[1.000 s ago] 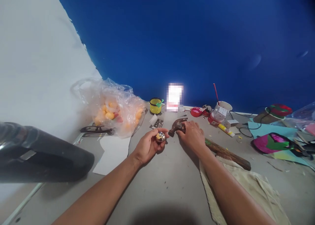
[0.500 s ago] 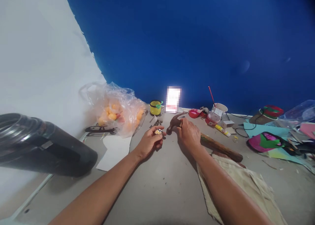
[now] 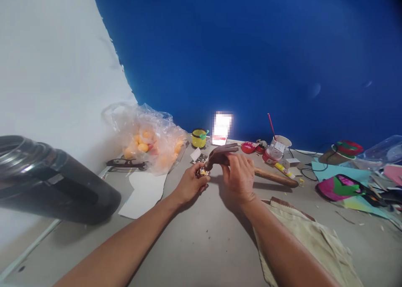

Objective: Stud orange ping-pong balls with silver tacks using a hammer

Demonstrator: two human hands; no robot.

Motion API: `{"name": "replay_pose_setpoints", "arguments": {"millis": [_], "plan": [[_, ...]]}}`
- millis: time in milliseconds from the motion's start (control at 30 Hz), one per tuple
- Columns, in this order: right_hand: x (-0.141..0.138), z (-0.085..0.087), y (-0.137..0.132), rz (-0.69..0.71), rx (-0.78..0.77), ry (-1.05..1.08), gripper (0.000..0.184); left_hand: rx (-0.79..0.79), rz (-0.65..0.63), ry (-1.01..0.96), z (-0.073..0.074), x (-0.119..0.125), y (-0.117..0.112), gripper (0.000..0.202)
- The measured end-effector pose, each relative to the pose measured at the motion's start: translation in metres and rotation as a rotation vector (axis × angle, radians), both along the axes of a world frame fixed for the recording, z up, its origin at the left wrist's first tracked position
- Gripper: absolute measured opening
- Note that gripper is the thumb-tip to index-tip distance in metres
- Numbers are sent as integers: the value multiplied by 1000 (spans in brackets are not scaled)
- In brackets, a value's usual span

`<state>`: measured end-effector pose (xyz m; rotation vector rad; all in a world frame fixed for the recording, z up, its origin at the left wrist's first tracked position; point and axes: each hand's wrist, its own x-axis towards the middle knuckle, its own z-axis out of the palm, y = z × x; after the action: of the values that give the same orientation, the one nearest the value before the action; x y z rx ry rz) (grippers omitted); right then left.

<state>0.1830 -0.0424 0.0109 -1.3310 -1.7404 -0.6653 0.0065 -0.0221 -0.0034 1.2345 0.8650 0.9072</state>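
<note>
My right hand [image 3: 238, 174] grips a claw hammer [image 3: 276, 177] close to its head, with the wooden handle reaching out to the right. The hammer's face is at the top of a small shiny, round metallic piece [image 3: 204, 172]; whether they touch I cannot tell. That piece is pinched between the fingers of my left hand [image 3: 190, 182], low over the grey table [image 3: 201, 253]. Just behind it lie small metallic bits [image 3: 202, 157] and a white scrap of paper [image 3: 195, 154]. The exact kind of the round piece is too small to make out.
A dark flask [image 3: 63, 186] stands at the left. Behind are a plastic bag of orange fruit [image 3: 147, 140], a yellow cup [image 3: 198, 139] and a lit phone [image 3: 222, 128]. A beige cloth [image 3: 301, 237], glue stick [image 3: 285, 170] and coloured craft pieces [image 3: 341, 188] lie right.
My right hand has moved the hammer left and lifted its head, bringing the face over the round piece. My left hand has stayed almost in place, holding the piece.
</note>
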Motion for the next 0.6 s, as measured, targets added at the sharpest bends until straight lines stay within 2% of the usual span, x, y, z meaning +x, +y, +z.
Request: {"name": "replay_pose_setpoints", "arguments": {"millis": [100,233,400,533,600], "plan": [[1,1,0,-42,45,10,9,6,13,34,1,0,0,29],[1,0,0,6,-30,-29,10,21,23,59,1,1,0,23],[3,1,1,-40,65,25,11,-24,33,34,1,2,0,37],[2,-1,2,26,21,-20,8,9,41,38,-2,2,1,27],[3,-2,2,17,31,3,8,7,37,38,-2,1,2,27]]}}
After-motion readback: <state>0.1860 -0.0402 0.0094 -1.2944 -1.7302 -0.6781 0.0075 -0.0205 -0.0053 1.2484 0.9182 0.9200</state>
